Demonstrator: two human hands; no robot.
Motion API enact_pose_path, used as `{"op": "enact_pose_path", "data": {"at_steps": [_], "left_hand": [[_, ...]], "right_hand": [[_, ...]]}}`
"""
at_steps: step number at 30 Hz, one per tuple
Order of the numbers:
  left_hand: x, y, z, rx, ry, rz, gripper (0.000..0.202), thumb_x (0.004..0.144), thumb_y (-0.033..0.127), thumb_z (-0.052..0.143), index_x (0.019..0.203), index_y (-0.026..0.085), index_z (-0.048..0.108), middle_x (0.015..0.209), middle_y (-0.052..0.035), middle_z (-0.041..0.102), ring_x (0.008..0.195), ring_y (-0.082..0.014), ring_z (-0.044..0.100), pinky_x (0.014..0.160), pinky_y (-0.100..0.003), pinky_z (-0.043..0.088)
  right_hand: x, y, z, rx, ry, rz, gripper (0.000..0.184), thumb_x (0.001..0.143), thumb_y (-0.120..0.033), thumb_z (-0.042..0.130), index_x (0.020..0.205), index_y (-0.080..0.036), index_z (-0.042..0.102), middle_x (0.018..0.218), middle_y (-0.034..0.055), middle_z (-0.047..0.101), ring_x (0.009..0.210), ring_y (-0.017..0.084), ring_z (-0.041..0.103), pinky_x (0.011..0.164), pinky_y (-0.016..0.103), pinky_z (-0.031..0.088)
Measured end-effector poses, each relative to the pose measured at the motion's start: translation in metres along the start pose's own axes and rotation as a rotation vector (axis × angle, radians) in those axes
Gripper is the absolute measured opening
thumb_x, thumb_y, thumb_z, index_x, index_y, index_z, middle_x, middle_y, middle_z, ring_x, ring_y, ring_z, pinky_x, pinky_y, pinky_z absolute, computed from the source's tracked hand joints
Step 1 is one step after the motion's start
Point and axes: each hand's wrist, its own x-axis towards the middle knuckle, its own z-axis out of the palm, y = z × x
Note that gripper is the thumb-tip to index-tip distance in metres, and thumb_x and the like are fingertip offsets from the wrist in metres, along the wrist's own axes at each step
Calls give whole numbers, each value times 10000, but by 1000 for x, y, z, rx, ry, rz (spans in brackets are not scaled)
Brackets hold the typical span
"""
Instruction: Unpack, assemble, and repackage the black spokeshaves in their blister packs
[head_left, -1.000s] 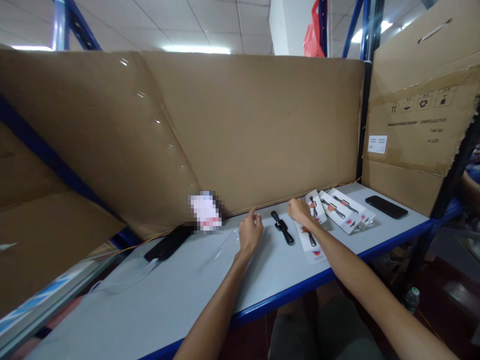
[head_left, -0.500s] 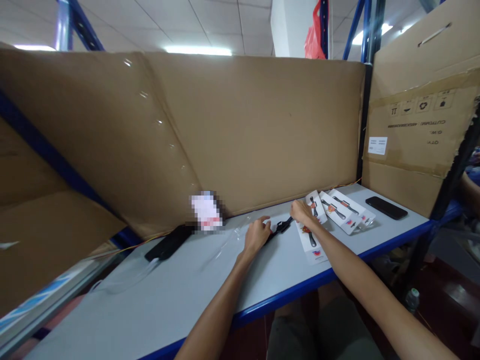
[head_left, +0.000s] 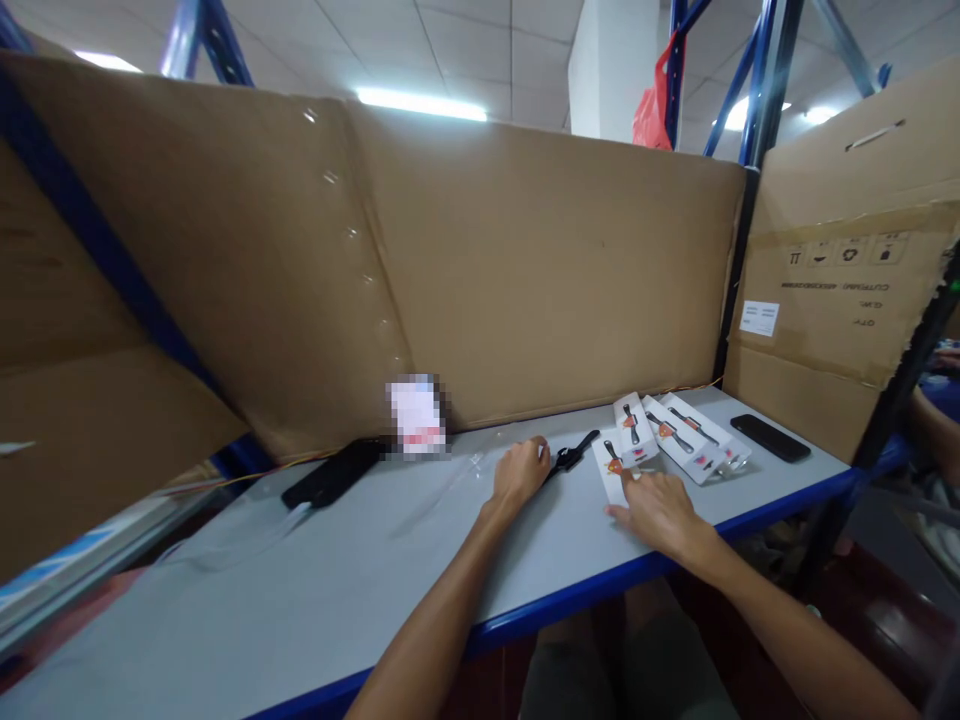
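My left hand (head_left: 521,472) is closed on one end of a black watch (head_left: 571,456) that lies on the grey table (head_left: 315,590). To its right, my right hand (head_left: 658,510) rests with fingers spread flat on a white watch box (head_left: 613,462) near the table's front edge. Behind that box, several more white boxes (head_left: 686,445) printed with watch pictures lie side by side.
A black phone (head_left: 770,437) lies at the table's right end. A black flat case (head_left: 330,473) and clear plastic bags (head_left: 450,478) lie to the left. Tall cardboard sheets (head_left: 540,270) wall the back; a cardboard box (head_left: 840,300) stands at right. Another person's arm (head_left: 934,425) shows at far right.
My left hand moved right and closed on the black watch, turning it. My right hand left the far boxes and came down flat on the nearest white box.
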Motion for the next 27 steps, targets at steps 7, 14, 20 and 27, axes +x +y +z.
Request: {"op": "enact_pose_path", "data": {"at_steps": [7,14,20,27], "left_hand": [[-4,2,0,54,-32,24,325,955,406,593,1186,183,641,1175,-84,672,1037,-217,658,916,-439,541],[-3,5,-1,62,-34,20,326,953,390,600,1196,175,632,1174,-84,665,1025,-216,657,896,-435,552],[-2,5,-2,36,-30,4,329,952,389,600,1200,174,630,1184,-87,661,1033,-219,654,900,-441,550],[-4,6,-6,-32,-3,21,326,952,384,603,1199,172,627,1175,-84,660,1003,-208,659,869,-420,562]], "right_hand": [[-52,-9,33,-153,40,-199,536,942,-533,553,1328,-169,636,1173,252,672,1141,370,594,899,488,504],[-76,8,19,-265,128,-360,255,928,-160,577,1164,-152,675,965,148,745,892,286,705,700,346,492],[-39,45,-26,50,474,-132,335,1006,-315,397,882,-162,668,671,94,721,528,214,651,501,289,327],[-2,71,-11,844,600,16,456,956,-563,440,867,-166,644,598,29,654,446,157,574,484,261,418]]}}
